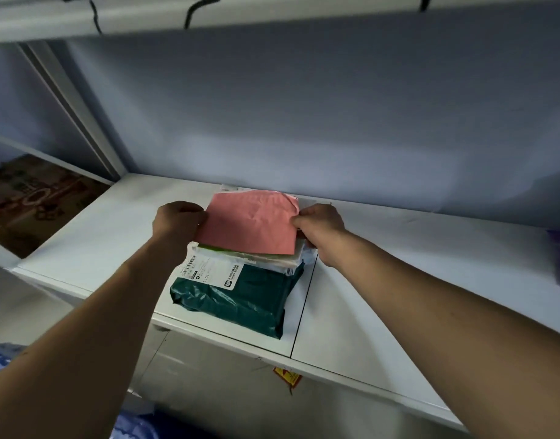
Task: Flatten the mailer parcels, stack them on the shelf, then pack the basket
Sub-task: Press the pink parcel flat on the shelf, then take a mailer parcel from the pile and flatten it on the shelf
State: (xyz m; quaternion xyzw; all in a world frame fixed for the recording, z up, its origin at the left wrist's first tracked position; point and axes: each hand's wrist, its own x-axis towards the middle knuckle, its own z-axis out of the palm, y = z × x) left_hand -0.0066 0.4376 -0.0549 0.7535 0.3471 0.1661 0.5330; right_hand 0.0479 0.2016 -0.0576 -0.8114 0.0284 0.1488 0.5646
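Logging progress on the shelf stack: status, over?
Left hand and right hand each grip a side edge of the pink mailer. It tops the stack, green mailer at bottom, on the white shelf. Nothing blocks the stack.

White label (209, 274) on green mailer (240, 299): perhaps "C101", otherwise illegible.

Bluish wall (304, 122) in front of me, dimly lit; white shelf (399, 280) beneath, upper shelf board (272, 14) overhead, black cables (188, 17) dangling.

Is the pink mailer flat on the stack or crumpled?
Mostly flat: the pink mailer lies spread atop the stack, left hand and right hand gripping its side edges; only its far right corner curls.
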